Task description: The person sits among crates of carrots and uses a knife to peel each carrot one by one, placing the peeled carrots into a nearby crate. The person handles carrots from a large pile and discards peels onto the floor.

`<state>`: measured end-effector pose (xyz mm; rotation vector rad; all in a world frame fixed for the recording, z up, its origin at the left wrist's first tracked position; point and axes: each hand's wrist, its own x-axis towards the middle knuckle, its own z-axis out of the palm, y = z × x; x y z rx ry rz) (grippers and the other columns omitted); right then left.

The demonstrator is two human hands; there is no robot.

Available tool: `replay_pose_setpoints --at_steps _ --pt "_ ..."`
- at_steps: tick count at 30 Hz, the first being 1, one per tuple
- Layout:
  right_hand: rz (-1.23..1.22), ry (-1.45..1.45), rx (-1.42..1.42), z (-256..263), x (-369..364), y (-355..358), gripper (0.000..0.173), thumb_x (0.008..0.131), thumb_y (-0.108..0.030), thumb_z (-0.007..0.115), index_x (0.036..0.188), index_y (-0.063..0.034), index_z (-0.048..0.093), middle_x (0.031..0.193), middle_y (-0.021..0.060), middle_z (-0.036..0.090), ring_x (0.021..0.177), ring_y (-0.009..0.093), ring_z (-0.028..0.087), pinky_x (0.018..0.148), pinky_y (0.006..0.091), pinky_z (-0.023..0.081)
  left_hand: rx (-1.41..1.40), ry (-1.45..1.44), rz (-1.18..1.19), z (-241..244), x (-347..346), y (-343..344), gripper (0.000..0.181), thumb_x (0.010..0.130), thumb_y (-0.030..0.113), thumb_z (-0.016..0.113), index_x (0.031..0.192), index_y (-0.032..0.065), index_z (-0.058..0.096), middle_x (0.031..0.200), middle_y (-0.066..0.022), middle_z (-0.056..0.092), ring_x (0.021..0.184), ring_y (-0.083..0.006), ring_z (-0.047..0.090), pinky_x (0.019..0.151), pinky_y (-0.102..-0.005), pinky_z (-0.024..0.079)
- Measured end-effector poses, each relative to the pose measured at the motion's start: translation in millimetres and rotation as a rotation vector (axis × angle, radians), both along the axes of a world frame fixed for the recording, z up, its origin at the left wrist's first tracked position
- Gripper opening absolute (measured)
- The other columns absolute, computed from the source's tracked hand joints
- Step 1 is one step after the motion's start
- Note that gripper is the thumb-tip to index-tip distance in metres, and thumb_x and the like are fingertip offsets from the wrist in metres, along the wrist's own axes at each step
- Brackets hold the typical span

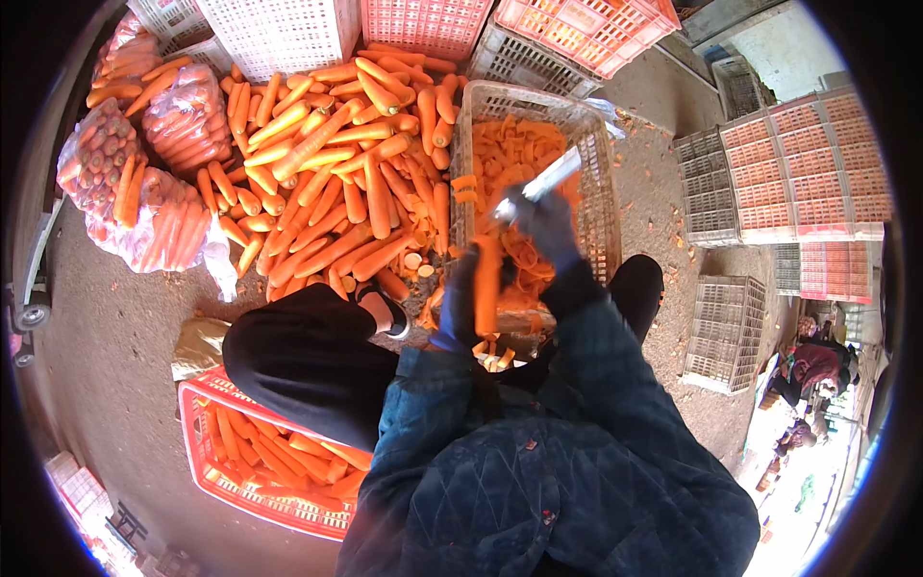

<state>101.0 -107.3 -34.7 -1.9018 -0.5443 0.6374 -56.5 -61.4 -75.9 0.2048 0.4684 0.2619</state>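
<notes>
In my left hand (pixel 459 303), which wears a dark blue glove, I hold a carrot (pixel 487 285) upright over the near end of a plastic crate. My right hand (pixel 546 222), gloved and blurred, grips a bladed tool (pixel 551 173) with a pale, shiny blade; whether it is a knife or a peeler cannot be made out. The tool is just above the carrot's far end. Below both hands the crate (pixel 600 223) holds a heap of orange carrot peelings (pixel 515 148). To its left lies a large pile of whole carrots (pixel 339 180) on the ground.
Plastic bags of carrots (pixel 187 119) lie at the far left. Behind my left leg stands a red crate (pixel 270 513) with carrots inside. Stacked crates (pixel 800 169) and a lone crate (pixel 723 328) stand to the right. More crates (pixel 277 32) line the back. People (pixel 815 371) are farther off at right.
</notes>
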Motion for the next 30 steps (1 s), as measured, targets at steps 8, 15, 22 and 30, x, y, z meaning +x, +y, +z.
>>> replay_pose_setpoints --at_steps 8,15,22,30 --pt "0.187 0.347 0.188 38.2 -15.5 -31.0 0.014 0.083 -0.016 0.063 0.090 -0.0040 0.063 0.073 0.0014 0.061 0.052 0.006 0.048 0.042 0.0214 0.037 -0.145 -0.008 0.211 3.9 6.1 13.9 0.046 0.090 0.039 0.048 0.113 -0.0009 0.049 0.100 -0.0159 0.058 0.086 -0.0232 0.059 0.076 -0.0302 0.050" --pt "0.247 0.401 0.180 26.7 -34.7 -13.2 0.012 0.082 -0.009 0.061 0.091 -0.0014 0.060 0.071 0.0022 0.060 0.055 0.006 0.051 0.048 0.0199 0.039 0.078 0.048 0.097 -13.3 6.3 1.3 0.044 0.091 0.040 0.046 0.113 0.0027 0.051 0.095 -0.0132 0.061 0.082 -0.0206 0.061 0.071 -0.0303 0.050" --pt "-0.252 0.003 -0.022 -43.4 95.6 -11.0 0.019 0.082 -0.022 0.063 0.080 -0.0031 0.062 0.062 0.0012 0.057 0.049 0.008 0.051 0.043 0.0243 0.039 -0.052 -0.052 0.034 20.9 -8.5 1.0 0.049 0.091 0.039 0.046 0.118 -0.0018 0.048 0.101 -0.0179 0.059 0.085 -0.0226 0.061 0.071 -0.0279 0.051" --pt "0.283 0.293 0.319 22.3 -61.1 -49.9 0.015 0.084 -0.010 0.056 0.096 -0.0014 0.058 0.088 0.0092 0.063 0.059 0.008 0.056 0.045 0.0207 0.042 -0.093 0.027 0.273 17.5 2.6 15.3 0.048 0.088 0.043 0.051 0.113 0.0017 0.052 0.099 -0.0092 0.060 0.086 -0.0192 0.058 0.075 -0.0289 0.049"
